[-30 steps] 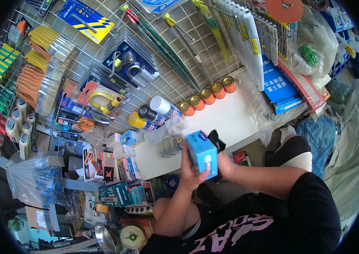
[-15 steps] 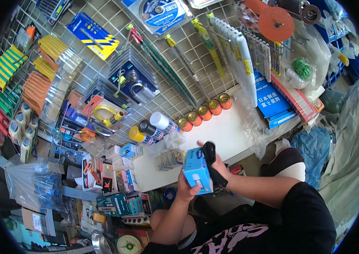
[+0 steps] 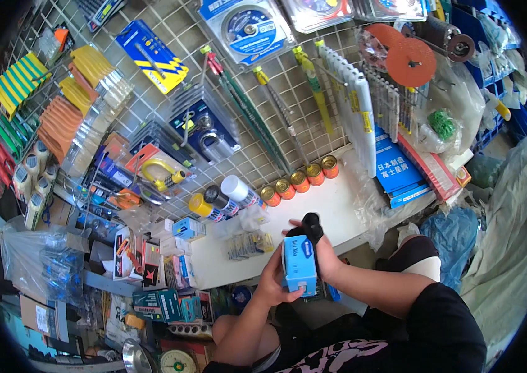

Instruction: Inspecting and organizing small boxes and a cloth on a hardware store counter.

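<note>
My left hand [image 3: 271, 285] is wrapped round the lower left side of a small light-blue cardboard box [image 3: 300, 261], held upright above the shelf's front edge. On the box's right side, my right hand [image 3: 327, 262] is closed on a dark black object [image 3: 312, 225], perhaps cloth-like, whose kind I cannot make out. It lies against the top and right side of the box. Some of the right fingers are hidden behind the box and the black object. Just beyond my hands, on the white shelf [image 3: 331, 205], lies a clear-wrapped bundle of small pieces [image 3: 248, 244].
Along the back stand a row of small orange tins [image 3: 300, 181] and spray cans [image 3: 233, 188]. A wire grid [image 3: 170, 43] behind holds hanging tools and blister packs. Boxes [image 3: 161, 304] crowd the left; a blue plastic bag [image 3: 446, 242] lies at the right.
The blue box has shifted slightly right and down and turned more upright. The black object has moved with it against its top. The view has shifted, so the background sits a little lower.
</note>
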Demonstrator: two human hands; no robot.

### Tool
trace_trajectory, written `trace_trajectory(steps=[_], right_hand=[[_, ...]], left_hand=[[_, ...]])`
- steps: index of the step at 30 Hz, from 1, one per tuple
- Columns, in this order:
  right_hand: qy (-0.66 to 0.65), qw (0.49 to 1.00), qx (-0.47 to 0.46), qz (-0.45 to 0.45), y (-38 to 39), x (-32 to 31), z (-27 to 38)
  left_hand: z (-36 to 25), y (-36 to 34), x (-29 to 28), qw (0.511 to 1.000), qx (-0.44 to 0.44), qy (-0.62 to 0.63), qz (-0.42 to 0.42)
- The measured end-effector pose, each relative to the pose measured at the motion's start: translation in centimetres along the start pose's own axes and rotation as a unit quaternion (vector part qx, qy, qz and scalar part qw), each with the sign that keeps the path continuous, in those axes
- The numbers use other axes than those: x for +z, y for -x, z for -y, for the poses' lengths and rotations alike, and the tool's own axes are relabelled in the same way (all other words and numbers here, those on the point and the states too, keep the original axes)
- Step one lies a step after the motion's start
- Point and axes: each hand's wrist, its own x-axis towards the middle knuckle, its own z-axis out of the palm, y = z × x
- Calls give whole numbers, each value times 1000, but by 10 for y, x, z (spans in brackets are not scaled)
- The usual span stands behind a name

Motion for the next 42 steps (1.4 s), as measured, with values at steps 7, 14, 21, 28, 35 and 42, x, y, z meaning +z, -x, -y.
trace_trajectory(steps=[7,14,21,28,35,42], right_hand=[[-299,921,228,96,10,8,-21],[-135,931,340,-2,37,34,-19],[-169,967,187,48,-1,8,-7],[-67,982,176,14,19,29,-20],[133,980,-67,130,14,41,29],[239,965,-31,105,0,22,24]], left_hand=[[-10,14,-14,978,34,-192,-70],[-19,10,-52,953,83,-242,-162],[-21,9,-27,968,33,-245,-36],[-33,9,-41,914,91,-376,-120],[-37,3,-55,846,97,-507,-133],[-20,4,-30,941,18,-333,-61]])
